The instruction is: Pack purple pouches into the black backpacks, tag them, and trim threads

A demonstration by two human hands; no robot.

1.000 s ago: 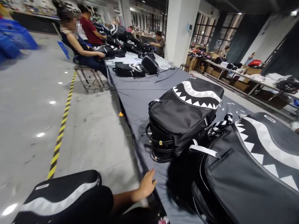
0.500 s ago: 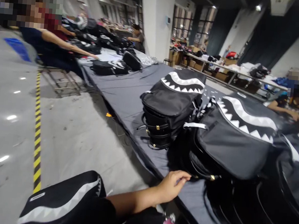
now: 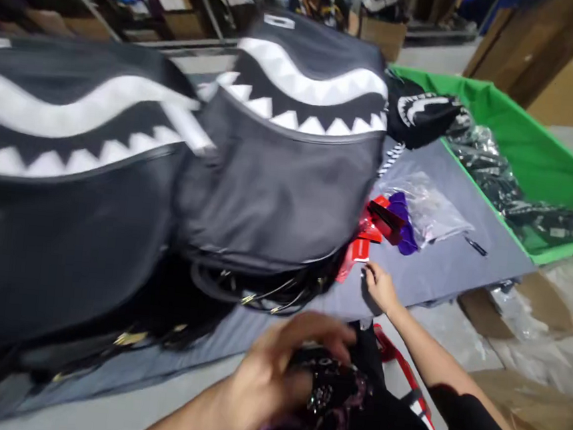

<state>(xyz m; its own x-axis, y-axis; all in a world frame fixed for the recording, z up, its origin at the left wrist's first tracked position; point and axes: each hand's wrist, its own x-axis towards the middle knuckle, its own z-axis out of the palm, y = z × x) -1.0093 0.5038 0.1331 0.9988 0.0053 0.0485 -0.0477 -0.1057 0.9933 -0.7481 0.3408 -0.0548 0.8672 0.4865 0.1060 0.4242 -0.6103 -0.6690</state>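
Blurred by motion, my left hand [image 3: 272, 374] hangs in front of my body at the bottom middle; its fingers are curved and apart with nothing between them. My right hand [image 3: 379, 287] is at the table's near edge, fingers pinched together beside the red cards [image 3: 360, 250]; what they hold, if anything, is too small to name. A black backpack [image 3: 288, 195] with a white shark-teeth band lies on a stack left of the cards. Another such backpack [image 3: 64, 236] fills the left side. A purple item [image 3: 404, 224] and a clear plastic bag [image 3: 432, 211] lie behind my right hand.
A green bin [image 3: 528, 142] with plastic-wrapped items stands at the right. A black pen [image 3: 476, 245] lies on the grey table [image 3: 492, 273]. Cardboard and plastic lie at the lower right. A person [image 3: 325, 7] sits beyond the backpacks.
The view has swung right, to the cards and green bin. My right hand has come into view. My left hand has left the table edge by the backpacks and is now near my body.
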